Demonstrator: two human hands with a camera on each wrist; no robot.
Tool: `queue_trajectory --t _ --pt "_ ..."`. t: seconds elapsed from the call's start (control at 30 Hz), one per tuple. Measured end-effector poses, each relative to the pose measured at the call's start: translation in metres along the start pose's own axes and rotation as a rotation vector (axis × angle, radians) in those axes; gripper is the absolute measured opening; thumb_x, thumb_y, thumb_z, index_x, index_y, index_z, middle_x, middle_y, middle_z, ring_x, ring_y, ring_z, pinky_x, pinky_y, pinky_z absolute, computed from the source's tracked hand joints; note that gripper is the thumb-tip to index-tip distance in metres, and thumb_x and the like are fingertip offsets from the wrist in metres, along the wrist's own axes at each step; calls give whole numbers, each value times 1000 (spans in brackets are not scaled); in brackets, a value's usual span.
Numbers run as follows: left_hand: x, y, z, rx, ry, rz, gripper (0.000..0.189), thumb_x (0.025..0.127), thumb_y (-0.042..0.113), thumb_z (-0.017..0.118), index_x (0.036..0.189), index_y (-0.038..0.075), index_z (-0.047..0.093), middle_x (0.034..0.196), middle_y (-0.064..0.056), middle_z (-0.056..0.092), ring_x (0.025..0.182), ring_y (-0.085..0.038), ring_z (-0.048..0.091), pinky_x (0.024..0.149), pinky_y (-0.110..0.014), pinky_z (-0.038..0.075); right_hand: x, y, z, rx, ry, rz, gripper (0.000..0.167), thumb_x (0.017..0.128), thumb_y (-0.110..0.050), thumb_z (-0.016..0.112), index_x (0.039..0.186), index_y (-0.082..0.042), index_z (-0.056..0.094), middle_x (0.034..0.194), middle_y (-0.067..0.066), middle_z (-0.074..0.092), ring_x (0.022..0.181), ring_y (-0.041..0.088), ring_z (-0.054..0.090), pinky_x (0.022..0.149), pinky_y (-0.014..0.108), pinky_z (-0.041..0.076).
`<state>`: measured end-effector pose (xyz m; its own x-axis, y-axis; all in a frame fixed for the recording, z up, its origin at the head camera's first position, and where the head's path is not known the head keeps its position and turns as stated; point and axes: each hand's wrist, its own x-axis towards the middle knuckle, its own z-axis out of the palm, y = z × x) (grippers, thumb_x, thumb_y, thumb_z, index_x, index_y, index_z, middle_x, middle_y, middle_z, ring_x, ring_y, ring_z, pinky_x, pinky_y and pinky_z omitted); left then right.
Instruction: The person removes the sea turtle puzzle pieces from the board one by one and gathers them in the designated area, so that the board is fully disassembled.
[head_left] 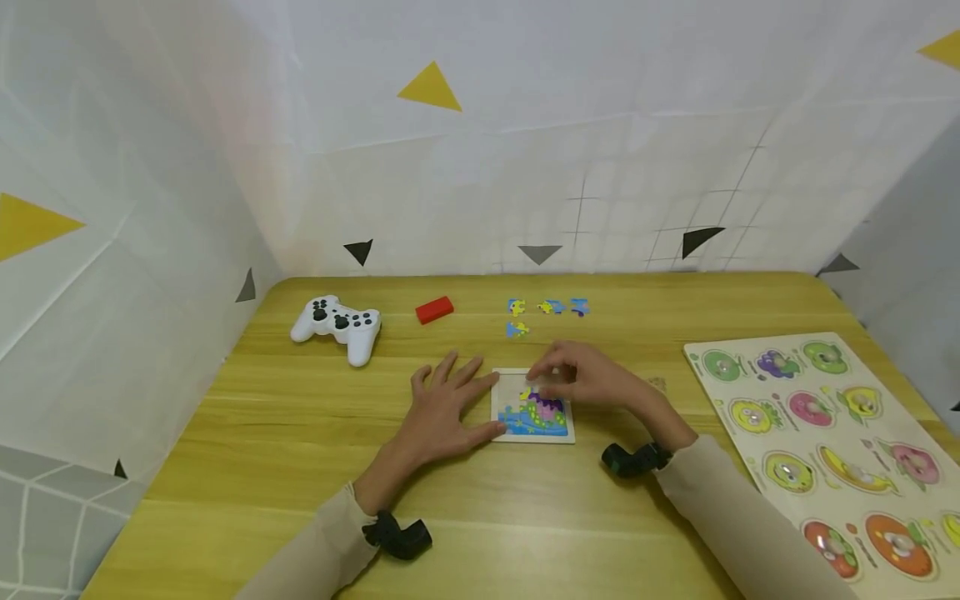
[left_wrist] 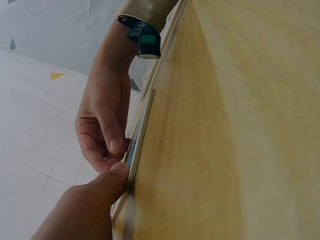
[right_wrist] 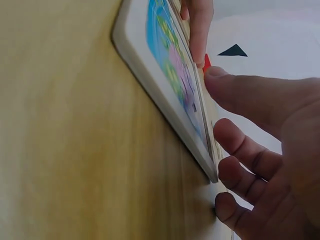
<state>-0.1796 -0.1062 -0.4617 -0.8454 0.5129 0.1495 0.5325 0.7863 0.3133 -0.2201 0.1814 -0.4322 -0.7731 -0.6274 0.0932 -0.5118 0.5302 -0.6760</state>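
A small jigsaw puzzle in a pale wooden frame point(head_left: 572, 432) lies on the table, its lower part filled with blue, green, pink and purple pieces point(head_left: 536, 421). My left hand point(head_left: 438, 412) has its fingers spread; the thumb and a fingertip touch the frame's left edge. Over the upper right of the puzzle is my right hand point(head_left: 588, 377), fingers bent and thumb low near a yellow patch. Whether a piece sits between its fingertips is hidden. In the right wrist view, the right thumb point(right_wrist: 250, 95) and several loosely curled fingers are beside the frame. Loose puzzle pieces point(head_left: 517, 330) lie beyond it.
A white game controller point(head_left: 341, 323) and a red block point(head_left: 435, 310) lie at the back left of the wooden table point(head_left: 300, 467). To the right lies a large fruit peg board point(head_left: 806, 446), close to the right forearm. White patterned cloth point(head_left: 480, 192) stands behind the table.
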Motion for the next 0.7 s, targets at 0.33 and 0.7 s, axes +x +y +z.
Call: queue_trajectory --t 0.33,0.7 --pt "-1 1 0 12 8 5 75 88 74 54 152 35 48 165 -1 37 156 -39 21 113 -70 17 -5 -14 8 -91 -62 -92 27 89 -17 78 117 -21 77 105 3 65 93 19 50 76 30 40" --pt "-1 1 -2 6 5 2 74 89 72 56 152 35 48 165 -1 37 156 -39 21 113 -70 17 -4 -20 7 -187 -100 -116 29 93 -18 73 123 -20 74 107 4 64 95 19 50 81 32 36"
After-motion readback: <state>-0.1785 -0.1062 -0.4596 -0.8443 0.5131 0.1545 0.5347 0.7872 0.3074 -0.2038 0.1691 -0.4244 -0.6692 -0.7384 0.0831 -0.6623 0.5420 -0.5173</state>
